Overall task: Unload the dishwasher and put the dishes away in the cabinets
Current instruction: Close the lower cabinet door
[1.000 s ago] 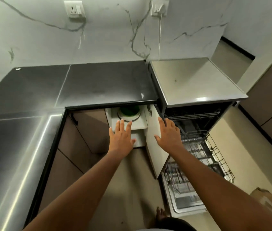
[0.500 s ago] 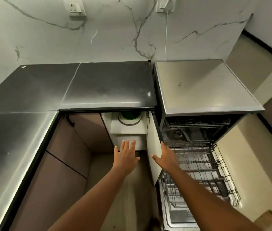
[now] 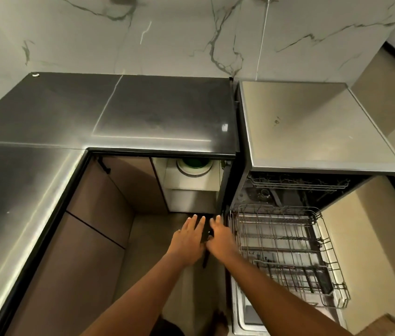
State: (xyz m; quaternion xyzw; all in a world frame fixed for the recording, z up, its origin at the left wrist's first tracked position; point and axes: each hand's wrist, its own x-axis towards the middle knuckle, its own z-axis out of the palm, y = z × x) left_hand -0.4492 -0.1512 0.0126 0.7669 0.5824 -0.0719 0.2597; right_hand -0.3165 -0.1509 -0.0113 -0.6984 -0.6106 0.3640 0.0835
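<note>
The cabinet (image 3: 191,202) under the counter stands open. On its white shelf (image 3: 191,184) sits a green bowl (image 3: 193,163) on a stack of white plates (image 3: 193,171). The cabinet door (image 3: 223,190) is seen edge-on as a dark strip. My left hand (image 3: 188,238) is flat and fingers apart just left of the door's lower edge. My right hand (image 3: 222,238) lies flat against the door's right side. Neither hand holds a dish. The dishwasher (image 3: 312,127) is open on the right, and its lower rack (image 3: 317,241) is pulled out with no dishes visible.
A dark L-shaped countertop (image 3: 143,112) runs along the marble wall and down the left. The dishwasher's upper rack (image 3: 298,183) sits inside. A cardboard box (image 3: 390,326) lies on the floor at the bottom right. My foot (image 3: 219,321) shows beside the dishwasher door.
Both hands have dropped from the shelf level and come together at the door's lower edge. The door has swung from showing its white inner face to edge-on.
</note>
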